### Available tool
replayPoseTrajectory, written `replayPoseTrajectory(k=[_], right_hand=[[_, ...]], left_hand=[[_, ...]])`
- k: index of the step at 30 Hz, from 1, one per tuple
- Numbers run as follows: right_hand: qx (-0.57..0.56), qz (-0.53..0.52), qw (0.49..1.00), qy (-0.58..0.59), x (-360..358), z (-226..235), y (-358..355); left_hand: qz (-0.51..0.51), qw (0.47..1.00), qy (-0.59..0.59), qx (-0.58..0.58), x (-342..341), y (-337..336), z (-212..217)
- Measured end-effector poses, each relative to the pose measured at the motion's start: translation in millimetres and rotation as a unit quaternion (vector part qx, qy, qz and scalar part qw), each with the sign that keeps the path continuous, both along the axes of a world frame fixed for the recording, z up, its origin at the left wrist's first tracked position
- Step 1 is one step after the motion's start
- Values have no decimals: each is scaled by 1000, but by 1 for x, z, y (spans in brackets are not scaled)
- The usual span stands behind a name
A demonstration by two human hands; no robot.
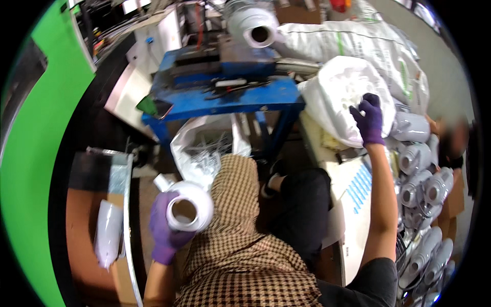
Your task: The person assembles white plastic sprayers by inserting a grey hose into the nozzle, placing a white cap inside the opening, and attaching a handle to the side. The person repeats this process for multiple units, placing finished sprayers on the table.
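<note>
My left hand (166, 225), in a purple glove, grips a pale grey-white plastic bottle (203, 207) by its side. The bottle's round open neck faces up toward me, above my lap. On the right, my right hand (369, 118), also gloved in purple, is over the mouth of a large white sack (319, 97). Small white pieces (353, 87) fill that sack. The fingers of this hand are curled in, and whatever they may hold cannot be made out against the white.
A blue metal bench (230, 105) with tools stands ahead, a similar bottle (245, 25) on top. Below it is a bag of clear scraps (209, 148). A cardboard box (82, 230) with another bottle (108, 233) lies left. Several bottles (419, 256) crowd the right, near another person (452, 138).
</note>
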State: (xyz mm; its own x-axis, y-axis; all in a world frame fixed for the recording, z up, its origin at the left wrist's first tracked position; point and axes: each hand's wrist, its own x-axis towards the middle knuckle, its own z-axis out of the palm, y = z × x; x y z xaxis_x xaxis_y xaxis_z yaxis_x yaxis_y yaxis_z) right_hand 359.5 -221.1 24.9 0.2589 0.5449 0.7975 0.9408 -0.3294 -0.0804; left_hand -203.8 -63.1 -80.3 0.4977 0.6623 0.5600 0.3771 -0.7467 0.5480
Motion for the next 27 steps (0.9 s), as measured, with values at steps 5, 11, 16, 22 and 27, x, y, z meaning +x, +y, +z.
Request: replayPoseTrajectory(k=[5,11,16,22,27], right_hand=[[-42,100,971,212,-157,-24,11],[60,366,751,546,-272,-54,32],[144,183,861,452,-178,-51,-32],[-10,-171,899,402,-48,-128,-225],[-25,-267,935,233,-62,-114,-246]], left_hand=[[-64,997,-23,28,15,9,11],[-110,993,-21,40,27,13,14],[-78,994,-1,-76,14,1,14],[-32,995,-68,-72,6,9,-28],[-48,994,-57,-80,7,11,-24]])
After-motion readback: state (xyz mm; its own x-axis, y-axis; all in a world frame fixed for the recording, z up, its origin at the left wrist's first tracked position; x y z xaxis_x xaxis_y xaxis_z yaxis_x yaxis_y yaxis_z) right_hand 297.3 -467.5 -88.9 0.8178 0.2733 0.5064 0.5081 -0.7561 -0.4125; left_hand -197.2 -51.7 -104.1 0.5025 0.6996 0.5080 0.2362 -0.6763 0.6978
